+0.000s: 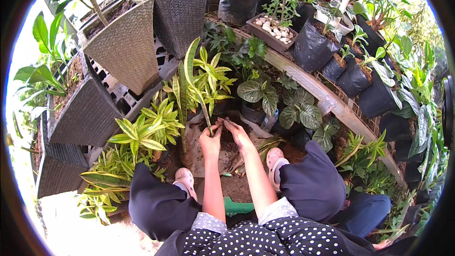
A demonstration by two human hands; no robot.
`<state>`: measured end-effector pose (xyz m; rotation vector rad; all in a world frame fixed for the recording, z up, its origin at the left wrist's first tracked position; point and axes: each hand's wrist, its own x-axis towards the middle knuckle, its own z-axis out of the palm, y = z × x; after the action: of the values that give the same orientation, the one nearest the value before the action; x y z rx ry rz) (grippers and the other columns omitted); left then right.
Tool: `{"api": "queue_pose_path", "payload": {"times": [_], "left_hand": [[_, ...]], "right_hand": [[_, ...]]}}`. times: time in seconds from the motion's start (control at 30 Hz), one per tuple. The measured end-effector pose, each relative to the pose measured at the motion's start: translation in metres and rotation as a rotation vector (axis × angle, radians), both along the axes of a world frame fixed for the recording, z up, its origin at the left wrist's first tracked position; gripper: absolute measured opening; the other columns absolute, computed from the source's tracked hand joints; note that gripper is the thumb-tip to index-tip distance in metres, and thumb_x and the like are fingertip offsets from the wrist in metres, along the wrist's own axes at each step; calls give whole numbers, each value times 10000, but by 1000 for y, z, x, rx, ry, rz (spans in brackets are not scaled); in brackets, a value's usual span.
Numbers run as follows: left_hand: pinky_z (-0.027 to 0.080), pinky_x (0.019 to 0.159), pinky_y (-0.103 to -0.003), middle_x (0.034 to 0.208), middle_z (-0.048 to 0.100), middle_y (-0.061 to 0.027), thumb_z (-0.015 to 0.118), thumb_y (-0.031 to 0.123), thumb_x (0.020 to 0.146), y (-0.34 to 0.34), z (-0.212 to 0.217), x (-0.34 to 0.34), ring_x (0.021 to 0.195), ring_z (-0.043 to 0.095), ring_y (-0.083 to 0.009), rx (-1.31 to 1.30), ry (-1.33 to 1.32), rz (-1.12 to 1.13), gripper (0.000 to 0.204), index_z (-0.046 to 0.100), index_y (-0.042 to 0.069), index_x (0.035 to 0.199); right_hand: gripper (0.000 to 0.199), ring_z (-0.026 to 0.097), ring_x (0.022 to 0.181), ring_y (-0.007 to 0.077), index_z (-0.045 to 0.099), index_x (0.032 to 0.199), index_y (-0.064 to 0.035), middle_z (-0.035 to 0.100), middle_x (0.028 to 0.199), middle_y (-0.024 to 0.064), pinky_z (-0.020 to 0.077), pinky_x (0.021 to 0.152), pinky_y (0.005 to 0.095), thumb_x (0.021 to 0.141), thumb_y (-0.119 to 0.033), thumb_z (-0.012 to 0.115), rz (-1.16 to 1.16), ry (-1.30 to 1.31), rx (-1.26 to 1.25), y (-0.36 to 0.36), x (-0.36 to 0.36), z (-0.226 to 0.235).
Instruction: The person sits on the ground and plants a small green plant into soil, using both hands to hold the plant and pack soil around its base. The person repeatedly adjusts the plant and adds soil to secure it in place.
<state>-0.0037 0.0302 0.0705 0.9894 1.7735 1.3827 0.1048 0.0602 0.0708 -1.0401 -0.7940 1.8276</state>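
Amid potted plants (316,47), left hand (210,137) grips a leaf (189,70) over sheeting (228,155), hold of right hand (238,135) unclear.

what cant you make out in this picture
Head view:
Lower end of the long striped leaf: hidden by the left grip.
Anything beneath the right grip: covered by that hand itself.
Green object: partly hidden by the wearer's dark clothing, kind unclear.
Person in blue trousers: mostly cut off at the lower edge.
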Motion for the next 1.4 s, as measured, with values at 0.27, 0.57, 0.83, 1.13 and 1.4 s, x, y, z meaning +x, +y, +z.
{"api": "queue_pose_path", "payload": {"times": [0.27, 0.57, 0.83, 1.13, 1.4], "left_hand": [[463, 681, -237, 820, 671, -44, 738, 98, 760, 2, 4, -11, 713, 575, -86, -28, -224, 51, 204, 680, -23, 913], [459, 672, -232, 834, 670, -30, 688, 66, 779, -2, -16, -23, 710, 570, -80, -52, -225, -103, 199, 679, -15, 961], [454, 654, -231, 860, 675, -33, 674, 62, 784, -2, -8, -20, 700, 552, -65, -244, -241, -239, 232, 668, -13, 1004], [462, 662, -230, 856, 682, -52, 691, 54, 784, -5, 10, -21, 726, 602, -94, -198, -378, -245, 179, 683, 2, 955], [445, 562, -218, 787, 683, -63, 725, 118, 774, -6, 14, -23, 658, 603, -94, -189, -451, -114, 165, 679, -2, 878]], "right_hand": [[278, 588, 922, 166, 590, 1096, -17, 633, 1001, 73, 442, 848, 295, 881, -194, 581, -133, 218, -141, 0, 18, 1], [341, 578, 944, 122, 592, 1123, -17, 623, 1038, 53, 441, 842, 245, 825, -159, 676, -29, 11, -9, -2, -1, 9], [183, 544, 814, 80, 640, 951, 1, 627, 881, 19, 426, 751, 216, 819, -119, 674, -74, -149, 86, -1, 0, -3], [185, 620, 810, 172, 619, 1002, 14, 649, 879, 90, 484, 732, 270, 865, -108, 596, -217, -19, -15, 4, 12, -16], [223, 612, 816, 208, 607, 1017, -6, 641, 888, 95, 479, 759, 316, 869, -162, 547, -282, 276, -245, 0, 22, -55]]}}
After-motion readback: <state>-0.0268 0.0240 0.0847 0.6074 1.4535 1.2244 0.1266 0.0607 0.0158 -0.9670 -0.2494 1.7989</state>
